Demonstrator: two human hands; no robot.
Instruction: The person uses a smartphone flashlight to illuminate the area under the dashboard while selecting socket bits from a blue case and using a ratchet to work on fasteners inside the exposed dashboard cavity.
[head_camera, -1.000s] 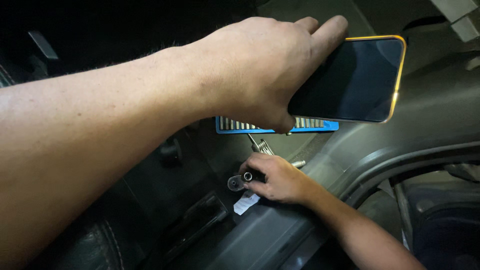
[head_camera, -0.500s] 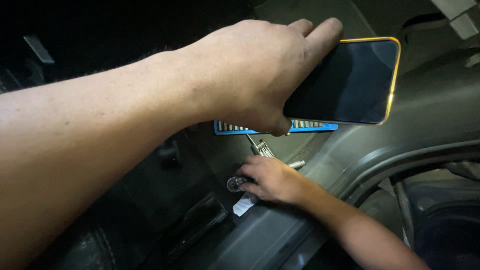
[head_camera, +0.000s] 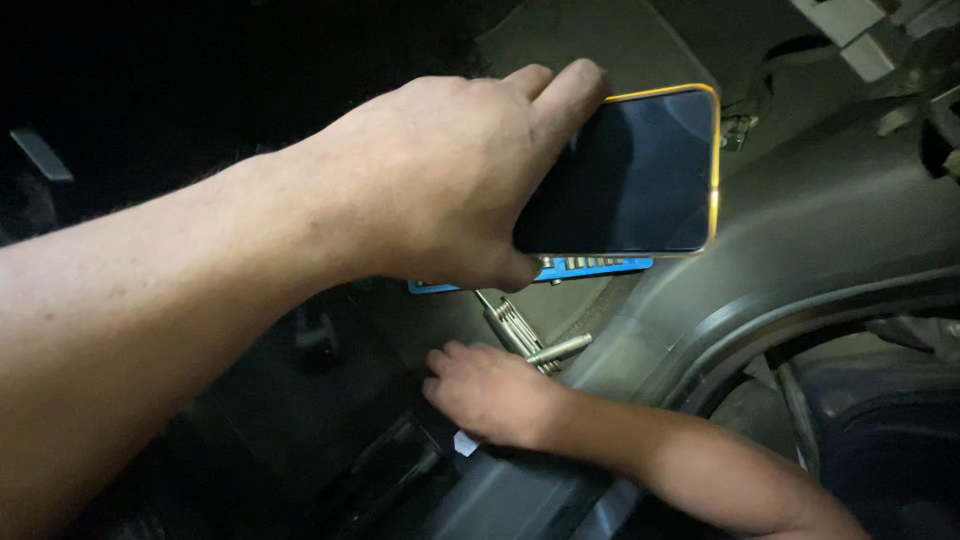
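I see a big grey moulded panel (head_camera: 800, 260) curving across the right of the scene, with a dark footwell (head_camera: 200, 120) to the left and far side. It looks stiff and fixed, nothing to lift.

My left hand (head_camera: 450, 180) reaches in from the near left and holds a phone (head_camera: 625, 170) high in the middle of the view, dark screen up, with an orange-edged case. The fingers (head_camera: 560, 90) wrap its left short end, thumb under, so most of the slab hangs free to the right. I judge it light, rigid, smooth and breakable; a grip across both long edges would be surer than this end hold.

Below it, my right hand (head_camera: 495, 395) lies palm down low in the footwell, fingers curled narrow over something I cannot make out, so I cannot tell whether it grips.

Just beyond that hand lies a blue strip (head_camera: 600, 265), partly hidden by the phone, and small metal rods (head_camera: 530, 340), thin, hard and likely slippery.
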